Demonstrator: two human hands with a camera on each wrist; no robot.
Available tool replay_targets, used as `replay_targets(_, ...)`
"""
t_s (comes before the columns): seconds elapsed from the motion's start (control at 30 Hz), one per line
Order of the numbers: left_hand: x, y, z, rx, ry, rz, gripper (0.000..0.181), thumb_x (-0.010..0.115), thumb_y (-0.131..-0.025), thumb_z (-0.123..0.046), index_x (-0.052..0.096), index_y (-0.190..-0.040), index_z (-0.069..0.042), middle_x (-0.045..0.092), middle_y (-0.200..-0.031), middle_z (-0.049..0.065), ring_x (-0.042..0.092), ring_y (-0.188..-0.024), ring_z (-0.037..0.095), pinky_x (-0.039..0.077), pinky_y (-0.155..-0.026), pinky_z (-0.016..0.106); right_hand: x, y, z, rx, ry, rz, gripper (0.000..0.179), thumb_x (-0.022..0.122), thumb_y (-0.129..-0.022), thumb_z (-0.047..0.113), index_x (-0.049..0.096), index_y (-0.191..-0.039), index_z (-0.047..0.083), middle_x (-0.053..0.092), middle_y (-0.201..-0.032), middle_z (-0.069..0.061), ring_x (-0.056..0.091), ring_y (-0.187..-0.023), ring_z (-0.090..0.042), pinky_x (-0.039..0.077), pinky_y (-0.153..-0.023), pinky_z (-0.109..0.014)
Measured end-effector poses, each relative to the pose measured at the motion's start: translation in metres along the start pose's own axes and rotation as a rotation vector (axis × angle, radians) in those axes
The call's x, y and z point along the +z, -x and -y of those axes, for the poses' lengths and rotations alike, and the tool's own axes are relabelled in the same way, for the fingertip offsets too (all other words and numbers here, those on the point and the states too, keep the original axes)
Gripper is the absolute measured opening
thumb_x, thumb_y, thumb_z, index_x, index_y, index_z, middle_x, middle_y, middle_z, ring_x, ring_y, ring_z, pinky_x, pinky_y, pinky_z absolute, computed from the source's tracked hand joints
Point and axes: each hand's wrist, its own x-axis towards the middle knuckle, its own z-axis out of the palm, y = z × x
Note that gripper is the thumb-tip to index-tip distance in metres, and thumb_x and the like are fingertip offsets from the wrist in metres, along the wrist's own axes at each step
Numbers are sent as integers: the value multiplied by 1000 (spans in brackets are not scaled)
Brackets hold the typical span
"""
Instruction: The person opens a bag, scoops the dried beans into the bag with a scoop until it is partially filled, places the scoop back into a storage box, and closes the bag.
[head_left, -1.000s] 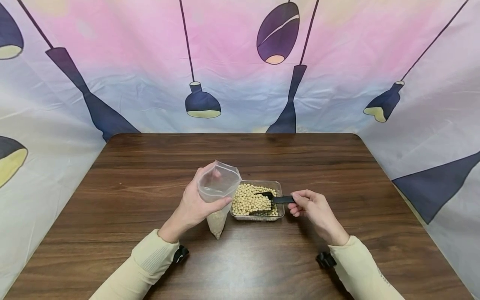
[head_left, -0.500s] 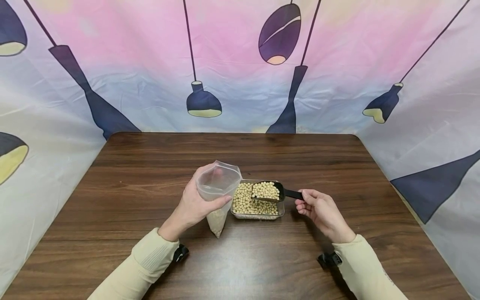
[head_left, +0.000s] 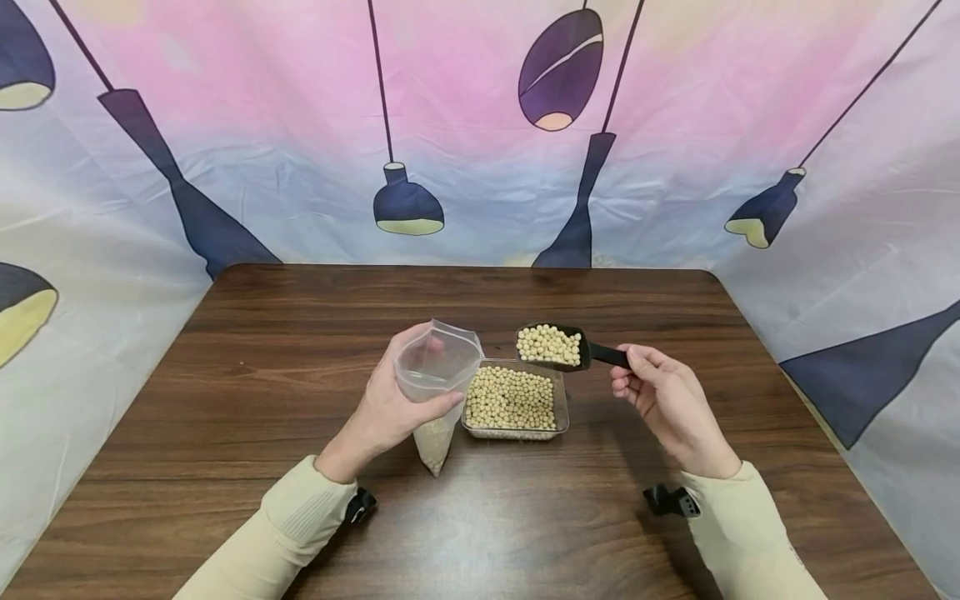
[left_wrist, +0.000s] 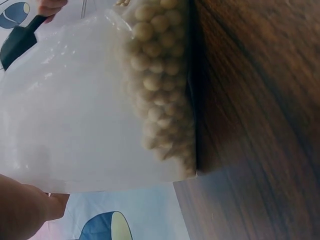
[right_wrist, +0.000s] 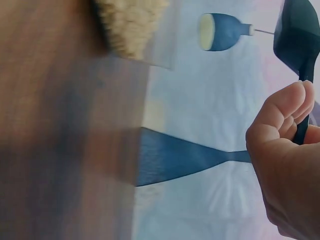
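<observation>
My left hand (head_left: 390,400) grips a clear plastic zip bag (head_left: 438,375) around its upper part and keeps its mouth wide. Round pale beans (left_wrist: 160,85) fill the bottom of the bag, seen close in the left wrist view. My right hand (head_left: 671,400) pinches the handle of a black scoop (head_left: 609,355), heaped with the same beans (head_left: 549,344). The scoop is raised over the far right part of a clear plastic container (head_left: 562,408), which holds more beans (head_left: 510,398). In the right wrist view, thumb and fingers close round the scoop's handle (right_wrist: 302,130).
The brown wood-grain table (head_left: 300,333) lies under everything. Behind it hangs a cloth backdrop (head_left: 480,200) printed with lamps. The container stands just right of the bag.
My right hand has lifted the scoop out of the beans in the container, up and to the right, loaded with beans. My left hand and the bag have stayed nearly still.
</observation>
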Motion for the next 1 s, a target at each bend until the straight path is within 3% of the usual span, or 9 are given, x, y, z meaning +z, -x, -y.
replay_targets(0.27,-1,-1,-2,-5,-3,20,87,83,-71,0,38,-144,-14,55,-122,13,56,-106,30,49,-85,33,25,-6,22,-91,-6,59,30,54,-101,19,51,-119,-4,66,-84,-6,62,-73,-14,52,-70,-24)
replay_targets(0.53,-1,0,-3,-6,-13,28,87,84,-72,-2,38,-144,-13,54,-122,13,57,-106,30,50,-86,34,48,-13,33,-121,21,74,32,56,-100,19,51,-119,-6,68,-81,-5,63,-71,-13,53,-69,-24)
replay_targets(0.8,-1,0,-3,-24,-9,37,88,84,-72,-1,37,-145,-15,53,-124,10,55,-108,26,47,-89,34,59,-17,37,-164,17,88,19,57,-99,17,60,-111,3,70,-79,-6,65,-69,-13,54,-67,-25)
replay_targets(1.0,0,-1,-5,-36,2,35,92,84,-70,2,34,-146,-12,52,-126,14,54,-111,29,46,-90,34,62,-17,40,-201,39,93,19,58,-99,17,61,-111,3,70,-79,-6,65,-69,-13,54,-67,-25)
